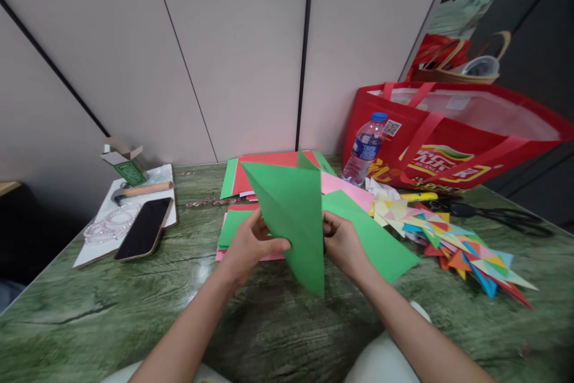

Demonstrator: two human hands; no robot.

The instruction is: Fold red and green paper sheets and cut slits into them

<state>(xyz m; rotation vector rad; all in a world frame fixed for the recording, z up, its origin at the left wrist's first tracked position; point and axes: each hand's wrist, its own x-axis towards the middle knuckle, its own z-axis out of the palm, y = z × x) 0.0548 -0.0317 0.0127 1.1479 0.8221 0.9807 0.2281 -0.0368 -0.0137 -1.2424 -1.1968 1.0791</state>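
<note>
Green folded paper (293,210) is held on end between the hands, over the table (112,323), its long axis near vertical. The left hand (255,245) pinches its left edge, thumb in front; the right hand (344,244) meets the opposite edge — fingertips partly hidden, so its grip cannot be told — with both about equally near.

The folded sheet (291,210) is plain bright green. The table (67,323) is mottled green with dark streaks, the bag (403,132) red, printed in white and yellow, the bottle cap (379,116) blue, the paper triangles (460,260) multicoloured.
</note>
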